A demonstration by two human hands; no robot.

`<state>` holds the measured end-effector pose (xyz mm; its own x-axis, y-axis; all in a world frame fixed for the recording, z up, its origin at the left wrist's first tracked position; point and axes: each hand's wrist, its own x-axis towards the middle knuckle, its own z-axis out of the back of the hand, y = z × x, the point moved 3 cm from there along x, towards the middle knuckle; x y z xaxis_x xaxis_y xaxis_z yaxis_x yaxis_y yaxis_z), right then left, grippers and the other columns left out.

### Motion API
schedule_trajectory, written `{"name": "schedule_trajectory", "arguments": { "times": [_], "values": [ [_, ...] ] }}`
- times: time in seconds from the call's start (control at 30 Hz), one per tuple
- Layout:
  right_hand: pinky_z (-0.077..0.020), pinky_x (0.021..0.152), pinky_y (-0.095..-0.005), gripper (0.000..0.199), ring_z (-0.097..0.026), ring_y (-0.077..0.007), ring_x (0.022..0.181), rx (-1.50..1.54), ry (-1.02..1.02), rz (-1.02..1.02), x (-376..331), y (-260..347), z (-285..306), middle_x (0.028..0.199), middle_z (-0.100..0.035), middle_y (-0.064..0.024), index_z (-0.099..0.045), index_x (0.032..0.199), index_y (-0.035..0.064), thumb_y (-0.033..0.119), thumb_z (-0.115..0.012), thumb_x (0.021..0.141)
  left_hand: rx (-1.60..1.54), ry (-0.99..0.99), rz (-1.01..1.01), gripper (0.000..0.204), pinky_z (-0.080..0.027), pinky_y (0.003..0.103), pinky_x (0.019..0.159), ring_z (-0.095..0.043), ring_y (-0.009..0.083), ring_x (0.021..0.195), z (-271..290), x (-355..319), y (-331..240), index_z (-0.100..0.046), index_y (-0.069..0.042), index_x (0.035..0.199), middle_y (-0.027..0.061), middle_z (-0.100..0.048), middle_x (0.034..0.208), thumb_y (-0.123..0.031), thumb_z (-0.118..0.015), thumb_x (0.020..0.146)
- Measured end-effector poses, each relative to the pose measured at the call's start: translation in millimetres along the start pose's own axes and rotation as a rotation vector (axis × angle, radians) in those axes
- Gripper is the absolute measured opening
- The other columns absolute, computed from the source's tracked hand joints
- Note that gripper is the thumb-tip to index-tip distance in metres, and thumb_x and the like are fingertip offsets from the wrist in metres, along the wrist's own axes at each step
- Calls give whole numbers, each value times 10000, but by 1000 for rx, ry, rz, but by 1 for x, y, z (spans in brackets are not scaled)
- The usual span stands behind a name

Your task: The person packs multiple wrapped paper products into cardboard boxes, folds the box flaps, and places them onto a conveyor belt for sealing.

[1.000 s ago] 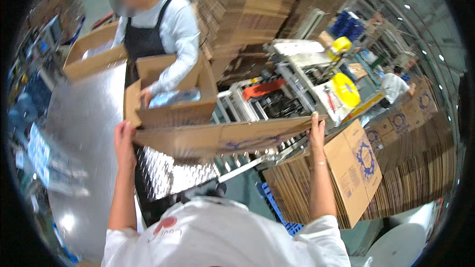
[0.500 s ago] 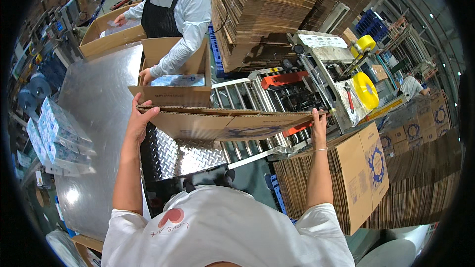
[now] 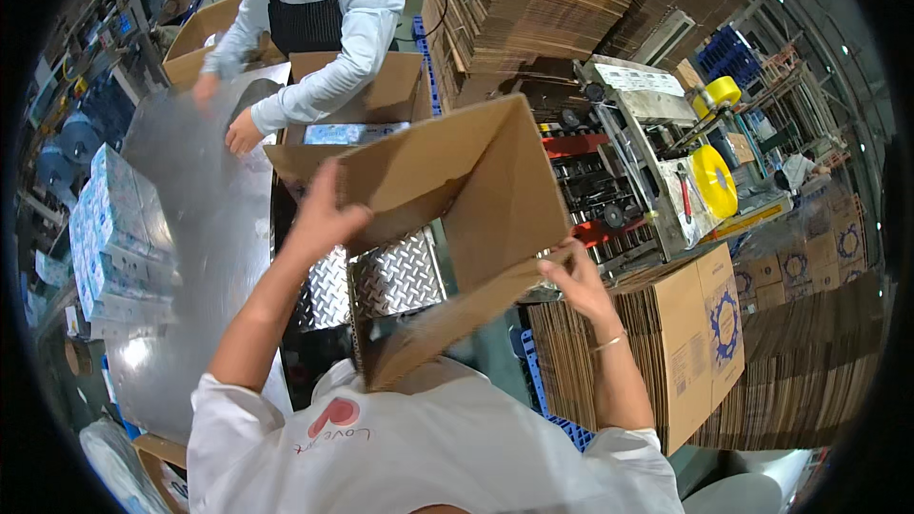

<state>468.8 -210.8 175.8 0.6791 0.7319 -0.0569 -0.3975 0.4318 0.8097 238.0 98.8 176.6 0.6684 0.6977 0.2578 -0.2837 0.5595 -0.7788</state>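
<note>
Opened out into a four-walled sleeve, a brown cardboard box point(image 3: 505, 200) is held in front of my chest, with the diamond-plate surface showing through it. My right hand point(image 3: 578, 276) grips its right corner, thumb on the near side. At the upper left edge, my left hand point(image 3: 324, 214) is somewhat blurred; its thumb lies against the cardboard and its fingers reach over the edge. The near wall of the box tilts down toward my shirt. Under the box is a diamond-plate metal platform point(image 3: 400, 278).
Across from me a co-worker point(image 3: 333, 29) reaches over a metal table point(image 3: 214, 228) beside an open carton holding blue-and-white packs point(image 3: 354, 133). More packs point(image 3: 119, 238) stand at the table's left. A tape machine point(image 3: 657, 162) and flattened cartons point(image 3: 657, 343) are to the right.
The flat folded cardboard has opened into a box shape between my hands. My right hand has moved left and down. The co-worker's hands have left the cartons and are over the table.
</note>
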Motion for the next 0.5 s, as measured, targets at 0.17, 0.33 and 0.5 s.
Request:
{"name": "schedule_trajectory", "arguments": {
  "times": [0.17, 0.33, 0.5],
  "values": [
    [-457, 541, -346, 309, -579, -227, 549, -219, 86, -77, 48, 14, 29, 632, -610, -145, -603, 751, -64, 241, -554, 755, 211, 555, 82, 355, -437, 449, 814, -557, 431, 877, -15, 31, -22, -566, 101, 881, 301, -583, 858, -205, -458, 736],
    [-472, 641, -413, 512, -573, -396, 649, -718, 858, 149, 13, 104, -66, 659, -560, -259, -609, 652, -52, 406, -444, 810, 678, 393, -76, 418, -441, 444, 750, -578, 350, 819, -55, -1, -2, -605, 52, 796, 239, -595, 777, -357, -529, 763],
    [-452, 642, -415, 508, -585, -342, 667, -607, 997, 103, 4, -13, -134, 648, -554, -234, -573, 687, -49, 431, -502, 836, 245, 1643, 34, 682, -410, 375, 840, -496, 312, 1040, -87, -57, -30, -629, 25, 870, 247, -543, 1033, -629, -503, 723]
  ]
}}
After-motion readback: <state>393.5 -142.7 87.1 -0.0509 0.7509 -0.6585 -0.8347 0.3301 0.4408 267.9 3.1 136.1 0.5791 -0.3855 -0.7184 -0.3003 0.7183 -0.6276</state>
